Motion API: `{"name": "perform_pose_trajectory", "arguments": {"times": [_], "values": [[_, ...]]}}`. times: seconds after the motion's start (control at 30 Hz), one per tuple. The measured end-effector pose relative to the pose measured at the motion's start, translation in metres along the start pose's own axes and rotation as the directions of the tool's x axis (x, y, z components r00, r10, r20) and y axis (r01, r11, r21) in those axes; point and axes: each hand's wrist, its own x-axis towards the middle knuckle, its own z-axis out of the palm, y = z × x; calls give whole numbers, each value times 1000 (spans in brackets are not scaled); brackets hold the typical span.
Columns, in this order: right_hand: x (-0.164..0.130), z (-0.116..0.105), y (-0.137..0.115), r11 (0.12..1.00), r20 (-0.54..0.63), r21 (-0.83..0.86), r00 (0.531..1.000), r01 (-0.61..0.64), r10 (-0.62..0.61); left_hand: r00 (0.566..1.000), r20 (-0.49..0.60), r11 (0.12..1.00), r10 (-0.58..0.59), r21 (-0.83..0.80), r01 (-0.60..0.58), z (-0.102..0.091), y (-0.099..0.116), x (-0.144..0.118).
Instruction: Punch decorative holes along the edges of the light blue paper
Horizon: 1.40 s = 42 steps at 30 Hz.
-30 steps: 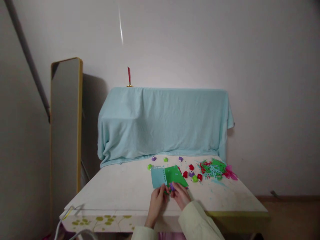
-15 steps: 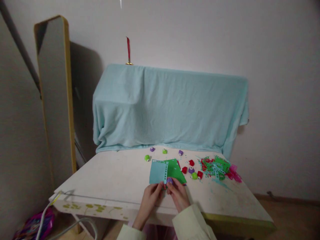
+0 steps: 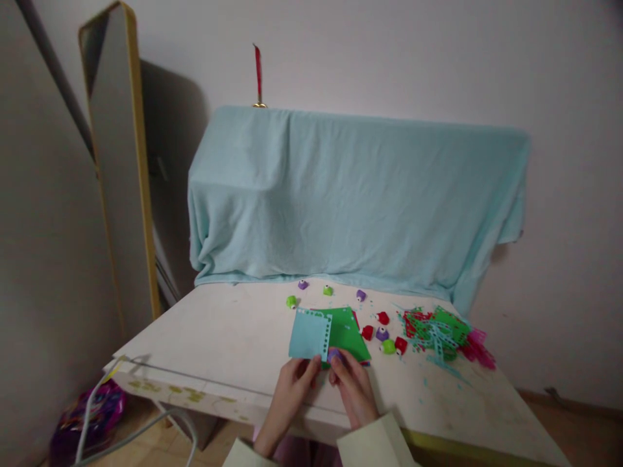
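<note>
A square of light blue paper (image 3: 307, 336), with small holes along its top and right edges, is pinched at its lower right corner by my left hand (image 3: 294, 384). My right hand (image 3: 354, 389) is closed around a small purple craft hole punch (image 3: 334, 355) beside that paper's right edge. Whether the paper sits in the punch's slot is hidden by the fingers. Behind and under the blue sheet lies green paper (image 3: 348, 334), with a red edge showing at its right.
Several more punches lie about, including a red one (image 3: 383, 318) and a green one (image 3: 291, 302). Perforated paper scraps (image 3: 440, 334) are heaped at the right of the white table (image 3: 233, 337). A light blue cloth (image 3: 355, 201) hangs behind. A mirror (image 3: 119, 162) leans at the left.
The view has tilted down and come slightly closer. Both hands keep their holds on the paper and the purple hole punch, with little visible movement.
</note>
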Motion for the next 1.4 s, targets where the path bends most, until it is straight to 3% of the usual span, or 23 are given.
{"name": "perform_pose_trajectory", "arguments": {"times": [0.2,0.4,0.8,1.13,1.4], "values": [[2,-2,2,1000,-42,-9,999,1,-2,1000,-21,998,7,59,-6,0,0,-2],[-1,1,-2,992,-7,-129,1000,-20,19,1000,2,998,6,61,-6,-1,1,-3],[-5,3,-7,979,47,-201,997,-45,56,985,152,957,-82,-263,120,-7,6,-6],[-7,5,-8,969,43,-246,999,-21,33,984,159,969,-81,-220,115,-9,25,-12],[-10,15,-21,970,47,-240,998,-28,40,988,147,983,-39,-171,64,-7,27,-11]]}}
